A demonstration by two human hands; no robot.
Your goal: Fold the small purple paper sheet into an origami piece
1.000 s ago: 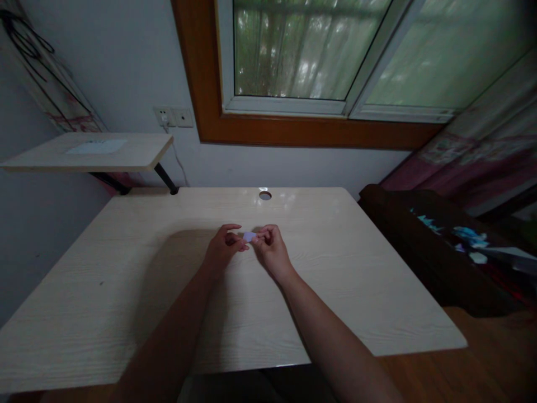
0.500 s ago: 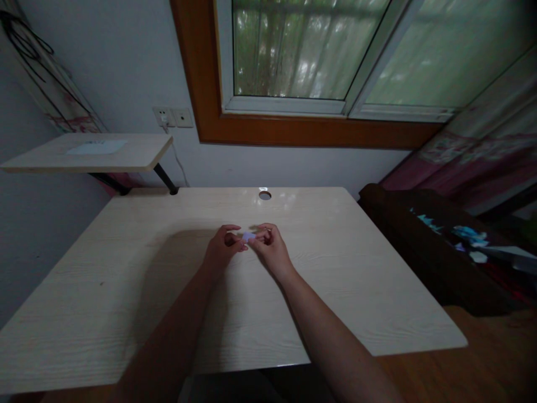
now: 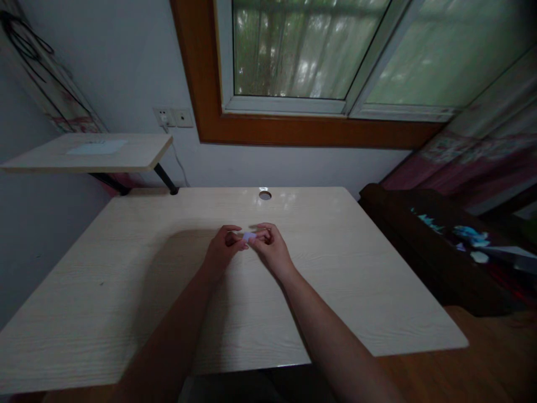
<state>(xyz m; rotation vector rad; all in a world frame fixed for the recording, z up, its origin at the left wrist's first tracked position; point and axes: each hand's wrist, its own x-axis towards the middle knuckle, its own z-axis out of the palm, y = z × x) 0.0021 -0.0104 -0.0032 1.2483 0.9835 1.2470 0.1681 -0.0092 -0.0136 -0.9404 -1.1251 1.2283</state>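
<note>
A small pale lilac piece, perhaps folded paper (image 3: 248,237), is pinched between my two hands just above the middle of the desk (image 3: 335,291). My left hand (image 3: 222,246) grips its left side between thumb and fingers. From the right, my right hand (image 3: 272,244) holds it with the thumb on its near edge and the fingers curled behind. The fingers cover much of the piece, so its full shape and exact kind cannot be made out.
A raised shelf (image 3: 155,154) with a white sheet (image 3: 97,147) stands at the desk's back left. A round cable hole (image 3: 265,195) lies near the back edge. Dark furniture (image 3: 403,240) with several small items stands on the right, below the window (image 3: 310,56).
Hardly anything differs. Both hands keep their pinch on the lilac piece in the same place, with only a very slight shift of the fingers.
</note>
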